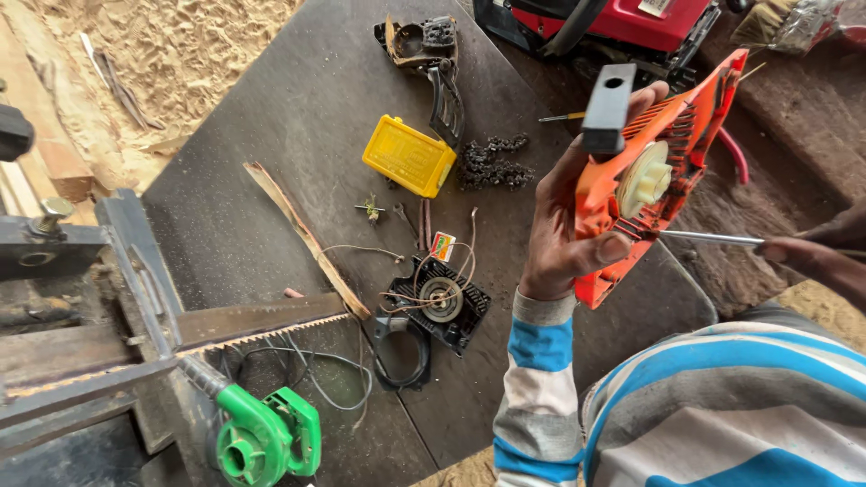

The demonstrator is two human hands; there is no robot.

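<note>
Far left of the frame: a grey metal vise clamping a toothed saw blade, with a green blower below it at the bottom edge. Centre of the dark worktop: a yellow plastic box, a heap of saw chain just beside it, and lower down a black recoil housing with loose cord trailing off it. Right of centre, raised well above the worktop: left hand, fingers clamped around the edge of an orange starter cover, thumb pressed on its face, a black block handle resting against the fingertips at the top. White pulley exposed in the middle of the cover. Far right edge: right hand, fingers closed on a thin metal screwdriver shaft whose tip touches the cover near the thumb.

Risks, as a judgement: tip slipping off the plastic and jabbing the thumb, given how near they sit; cover twisting in a one-handed grip held in the air; a sprung pulley jumping out and getting lost in the sawdust at upper left.
</note>
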